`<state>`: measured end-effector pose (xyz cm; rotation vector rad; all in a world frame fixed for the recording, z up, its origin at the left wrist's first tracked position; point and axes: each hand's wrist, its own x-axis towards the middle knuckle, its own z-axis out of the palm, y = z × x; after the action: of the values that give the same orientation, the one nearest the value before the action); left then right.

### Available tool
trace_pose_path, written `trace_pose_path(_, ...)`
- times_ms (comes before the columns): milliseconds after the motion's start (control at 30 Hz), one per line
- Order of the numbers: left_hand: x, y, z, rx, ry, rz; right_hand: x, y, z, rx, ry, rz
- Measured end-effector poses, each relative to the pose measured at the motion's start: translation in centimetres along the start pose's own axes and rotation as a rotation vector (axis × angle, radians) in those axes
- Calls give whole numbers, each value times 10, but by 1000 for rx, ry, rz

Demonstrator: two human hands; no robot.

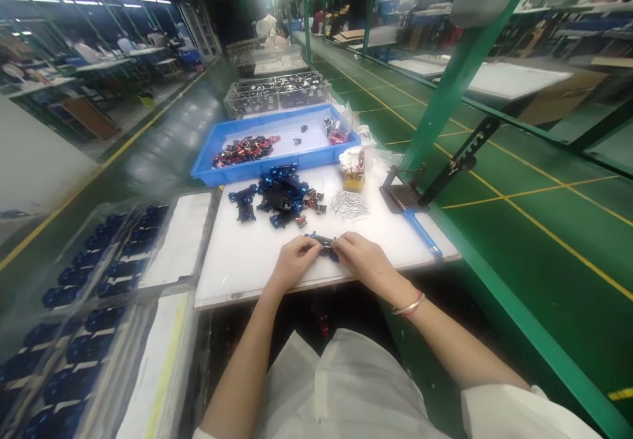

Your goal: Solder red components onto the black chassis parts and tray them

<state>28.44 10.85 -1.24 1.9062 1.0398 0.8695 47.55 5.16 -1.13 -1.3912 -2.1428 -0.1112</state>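
Our left hand (293, 262) and right hand (366, 261) are both closed on a small black-and-blue part (324, 246), gripping it from either end over the near side of the white tabletop (247, 274). A silver bangle (408, 304) circles our right wrist. Just ahead lie a heap of blue-and-black parts (281, 195) and a scatter of metal pins (349, 203). Farther on, a blue tray (297, 157) holds red-and-black parts (243, 151). A blue-handled tool (420, 231) lies to our right, and clear trays of blue parts (93, 274) sit to our left.
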Motion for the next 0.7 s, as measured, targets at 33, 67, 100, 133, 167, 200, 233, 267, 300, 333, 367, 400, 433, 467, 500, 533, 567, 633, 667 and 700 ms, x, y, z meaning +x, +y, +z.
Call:
trace_pose_path(33, 0, 0, 0, 0, -1, -2, 0, 0, 1, 1, 11, 7)
trace_pose_path(67, 0, 1, 0, -2, -3, -5, 0, 1, 2, 3, 20, 15)
trace_pose_path(100, 1, 1, 0, -3, -4, -11, 0, 1, 3, 7, 27, 22)
trace_pose_path(133, 1, 1, 1, -5, -4, -19, -1, 2, 4, 10, 32, 28)
trace_pose_path(167, 1, 1, 1, -7, -4, -27, -1, 2, 5, 16, 37, 34)
trace_pose_path(200, 1, 1, 1, -10, -3, -36, 0, 2, 7, 26, 43, 41)
trace_pose_path(233, 1, 1, 1, -11, -1, -47, 0, 2, 7, 41, 50, 48)
trace_pose_path(267, 1, 1, 1, -11, 2, -56, 1, 3, 8, 57, 58, 56)
trace_pose_path(300, 1, 1, 1, -9, 2, -65, 2, 4, 9, 74, 64, 61)
trace_pose_path(333, 1, 1, 1, -7, -1, -75, 4, 5, 9, 90, 67, 62)
trace_pose_path(367, 2, 1, 1, -5, -6, -84, 6, 7, 8, 106, 59, 56)
trace_pose_path(400, 2, 1, 0, -2, -11, -91, 8, 9, 7, 122, 41, 41)
trace_pose_path(433, 2, 0, 0, 2, -16, -96, 11, 11, 6, 140, 18, 20)
trace_pose_path(467, 3, 0, 0, 6, -21, -100, 13, 13, 4, 160, -7, -5)
trace_pose_path(500, 4, 0, -1, 11, -24, -104, 15, 16, 2, 181, -31, -30)
trace_pose_path(533, 4, 0, -1, 17, -25, -107, 17, 19, -1, 202, -54, -53)
trace_pose_path(567, 5, 0, -1, 21, -29, -107, 19, 21, -3, 223, -74, -73)
trace_pose_path(633, 6, 0, -2, 18, -37, -98, 23, 26, -7, 264, -107, -100)
trace_pose_path(667, 6, 0, -3, 10, -41, -87, 24, 28, -8, 287, -119, -111)
trace_pose_path(700, 6, -1, -3, -3, -45, -74, 25, 30, -9, 310, -124, -119)
